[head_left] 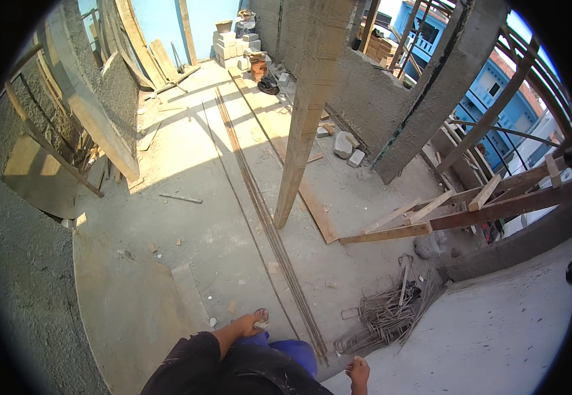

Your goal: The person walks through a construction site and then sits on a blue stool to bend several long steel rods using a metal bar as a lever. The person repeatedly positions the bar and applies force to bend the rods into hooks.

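My left hand [249,324] hangs in front of my blue trousers [299,353], its fingers curled. A small pale thing [261,324] shows at its fingertips, too small to name, and part of a foot appears just beyond. Off to the right, my right hand [359,370] is held low with the fingers bent inward; whatever it may hold is hidden. Long thin steel bars [274,257] lie on the concrete floor ahead of me, running away from my feet. Between my right hand and a round grey lump lies a heap of bent steel rods [391,313].
A slanting wooden post [309,112] stands mid-floor beside a long plank [319,214]. A wooden ladder-like frame [457,207] leans at the right. Pale blocks [230,47] and orange bricks [258,66] are stacked at the back. A flat board [121,296] lies left; a short stick [180,197] farther on.
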Motion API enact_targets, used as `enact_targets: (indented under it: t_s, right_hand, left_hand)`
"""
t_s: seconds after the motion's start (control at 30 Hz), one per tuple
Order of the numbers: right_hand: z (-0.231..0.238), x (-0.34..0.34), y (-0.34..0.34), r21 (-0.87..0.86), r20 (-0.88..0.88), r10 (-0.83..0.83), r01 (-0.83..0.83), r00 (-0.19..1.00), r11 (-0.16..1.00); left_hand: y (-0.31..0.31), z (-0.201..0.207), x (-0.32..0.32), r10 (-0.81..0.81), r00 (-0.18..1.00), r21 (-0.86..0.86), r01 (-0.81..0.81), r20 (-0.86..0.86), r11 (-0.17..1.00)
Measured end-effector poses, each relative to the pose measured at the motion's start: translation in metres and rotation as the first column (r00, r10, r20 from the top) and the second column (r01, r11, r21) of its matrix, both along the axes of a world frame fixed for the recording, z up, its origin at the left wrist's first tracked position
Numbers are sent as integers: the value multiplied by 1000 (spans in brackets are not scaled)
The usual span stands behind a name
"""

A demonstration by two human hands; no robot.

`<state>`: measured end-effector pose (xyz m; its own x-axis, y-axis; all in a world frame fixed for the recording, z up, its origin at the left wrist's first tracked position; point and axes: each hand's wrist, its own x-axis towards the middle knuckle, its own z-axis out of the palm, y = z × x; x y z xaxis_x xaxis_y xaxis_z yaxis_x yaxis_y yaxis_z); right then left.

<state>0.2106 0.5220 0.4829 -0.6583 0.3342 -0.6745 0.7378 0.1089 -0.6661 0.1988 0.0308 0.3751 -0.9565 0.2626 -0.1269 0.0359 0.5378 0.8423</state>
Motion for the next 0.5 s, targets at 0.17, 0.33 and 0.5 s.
enact_targets:
  t_s: [0.17, 0.33, 0.5]
  right_hand:
    - [-104, 118, 11, -545, -88, 561, -511, 823, 665]
    - [-174, 146, 66, -211, 362, 795, -788, 487, 579]
    - [-287, 75, 72, -437, 521, 279, -28, 807, 899]
  left_hand:
    - [-19, 22, -1, 324, 927, 56, -340, 190, 939]
    - [-34, -6, -15, 585, 744, 72, -636, 323, 768]
    - [-57, -82, -50, 739, 652, -85, -737, 171, 670]
